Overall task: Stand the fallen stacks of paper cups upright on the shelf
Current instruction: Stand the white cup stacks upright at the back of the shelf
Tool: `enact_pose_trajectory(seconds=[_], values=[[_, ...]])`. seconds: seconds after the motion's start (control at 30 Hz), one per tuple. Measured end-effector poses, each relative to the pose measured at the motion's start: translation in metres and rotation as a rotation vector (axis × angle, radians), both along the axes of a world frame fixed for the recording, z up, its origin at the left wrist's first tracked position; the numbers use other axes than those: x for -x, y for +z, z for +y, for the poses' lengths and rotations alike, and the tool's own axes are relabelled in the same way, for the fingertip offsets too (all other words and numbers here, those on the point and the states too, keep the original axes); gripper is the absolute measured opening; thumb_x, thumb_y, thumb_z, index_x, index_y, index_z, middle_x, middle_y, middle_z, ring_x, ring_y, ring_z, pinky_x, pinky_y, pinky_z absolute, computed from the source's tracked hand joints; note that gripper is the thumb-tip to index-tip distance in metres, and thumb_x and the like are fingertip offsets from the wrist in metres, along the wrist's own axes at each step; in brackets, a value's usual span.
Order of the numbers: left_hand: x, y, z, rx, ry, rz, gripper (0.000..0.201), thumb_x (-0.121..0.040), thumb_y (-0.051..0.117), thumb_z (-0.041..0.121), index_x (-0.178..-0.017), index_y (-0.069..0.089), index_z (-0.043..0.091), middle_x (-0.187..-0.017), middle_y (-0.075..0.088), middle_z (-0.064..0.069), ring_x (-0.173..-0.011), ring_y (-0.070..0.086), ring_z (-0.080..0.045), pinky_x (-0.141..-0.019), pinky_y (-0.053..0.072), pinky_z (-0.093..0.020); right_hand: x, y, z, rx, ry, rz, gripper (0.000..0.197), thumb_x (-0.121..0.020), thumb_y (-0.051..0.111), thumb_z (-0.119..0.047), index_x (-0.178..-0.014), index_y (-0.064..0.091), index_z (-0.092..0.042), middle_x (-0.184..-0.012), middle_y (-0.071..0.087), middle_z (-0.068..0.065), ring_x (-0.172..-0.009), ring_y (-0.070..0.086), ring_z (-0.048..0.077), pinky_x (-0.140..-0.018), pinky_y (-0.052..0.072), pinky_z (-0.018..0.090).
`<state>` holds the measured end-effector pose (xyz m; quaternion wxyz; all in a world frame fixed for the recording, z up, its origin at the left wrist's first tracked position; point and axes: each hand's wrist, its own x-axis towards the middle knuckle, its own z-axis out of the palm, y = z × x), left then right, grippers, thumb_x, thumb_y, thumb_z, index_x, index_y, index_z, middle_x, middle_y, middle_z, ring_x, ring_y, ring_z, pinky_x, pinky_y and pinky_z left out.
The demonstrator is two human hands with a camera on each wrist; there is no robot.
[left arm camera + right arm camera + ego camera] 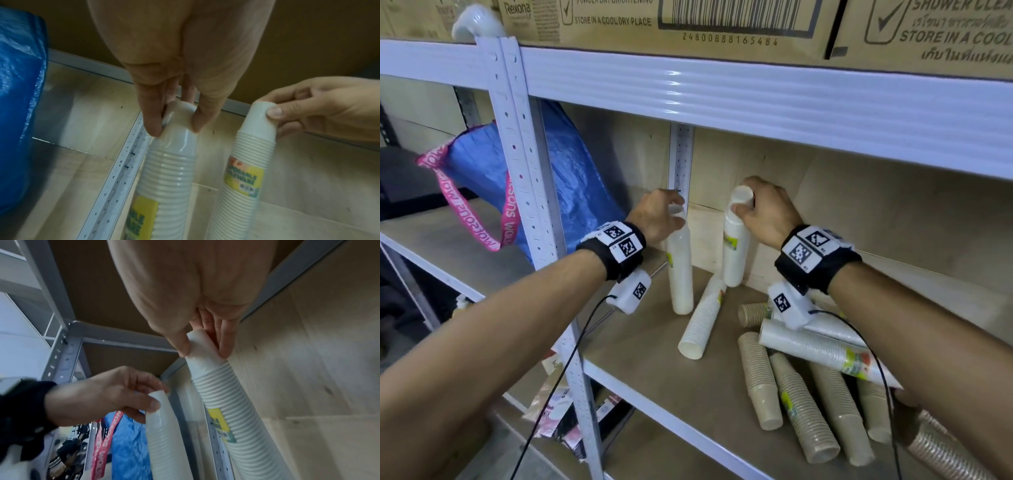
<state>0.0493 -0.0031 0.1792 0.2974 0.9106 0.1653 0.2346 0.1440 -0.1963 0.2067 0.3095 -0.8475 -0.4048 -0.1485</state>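
Two white cup stacks stand upright at the back of the shelf (671, 383). My left hand (666, 214) pinches the top of the left white stack (680, 274), also seen in the left wrist view (166, 178). My right hand (760, 209) grips the top of the right white stack (736, 253), which stands against the back wall (232, 402). A third white stack (703, 318) lies tilted between them. Several brown stacks (804, 401) and another white stack (811, 346) lie fallen at the right.
A blue bag (571, 181) with a pink strap fills the shelf's left side behind the white upright post (524, 164). The white beam (756, 99) of the shelf above, loaded with cardboard boxes (688, 24), hangs low over my hands.
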Motion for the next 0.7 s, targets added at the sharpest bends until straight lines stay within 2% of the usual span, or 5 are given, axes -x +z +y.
enact_pose_trajectory(seconds=[0.13, 0.23, 0.3, 0.5, 0.7], values=[[-0.017, 0.013, 0.012, 0.017, 0.001, -0.001, 0.046, -0.087, 0.071, 0.014, -0.132, 0.059, 0.014, -0.131, 0.063, -0.002, -0.117, 0.060, -0.019, -0.088, 0.048, -0.025, -0.003, 0.022, 0.023, -0.041, -0.001, 0.000, 0.031, -0.094, 0.057, -0.022, -0.122, 0.055, -0.009, -0.120, 0.063, 0.008, -0.106, 0.060, 0.024, -0.079, 0.040, 0.022], [-0.028, 0.016, 0.024, -0.006, 0.010, 0.008, 0.046, -0.086, 0.072, 0.019, -0.130, 0.060, 0.017, -0.130, 0.063, 0.000, -0.116, 0.061, -0.017, -0.095, 0.051, -0.031, -0.002, 0.024, 0.041, -0.053, 0.009, 0.060, 0.035, -0.097, 0.054, -0.021, -0.129, 0.051, -0.007, -0.132, 0.059, 0.006, -0.115, 0.058, 0.021, -0.083, 0.038, 0.018], [-0.032, 0.018, 0.031, -0.043, 0.025, 0.015, 0.045, -0.085, 0.072, 0.021, -0.128, 0.062, 0.019, -0.129, 0.064, 0.002, -0.115, 0.061, -0.017, -0.097, 0.052, -0.035, -0.002, 0.018, 0.053, -0.043, 0.017, 0.101, 0.038, -0.098, 0.053, -0.021, -0.132, 0.048, -0.006, -0.137, 0.056, 0.005, -0.119, 0.057, 0.022, -0.090, 0.041, 0.021], [-0.042, 0.014, 0.046, -0.093, 0.034, 0.020, 0.042, -0.082, 0.073, 0.021, -0.123, 0.065, 0.017, -0.127, 0.066, 0.000, -0.113, 0.063, -0.016, -0.096, 0.052, -0.035, -0.009, -0.011, 0.083, 0.045, -0.011, 0.149, 0.042, -0.096, 0.054, -0.024, -0.134, 0.048, -0.006, -0.133, 0.057, 0.012, -0.118, 0.056, 0.029, -0.096, 0.046, 0.032], [-0.050, 0.002, 0.052, -0.046, 0.000, 0.060, 0.038, -0.083, 0.074, 0.020, -0.120, 0.067, 0.011, -0.122, 0.068, -0.001, -0.109, 0.064, -0.016, -0.084, 0.048, -0.023, -0.019, -0.027, 0.099, 0.083, -0.022, 0.202, 0.038, -0.095, 0.055, -0.023, -0.130, 0.052, -0.007, -0.128, 0.060, 0.012, -0.113, 0.058, 0.029, -0.087, 0.046, 0.029]])
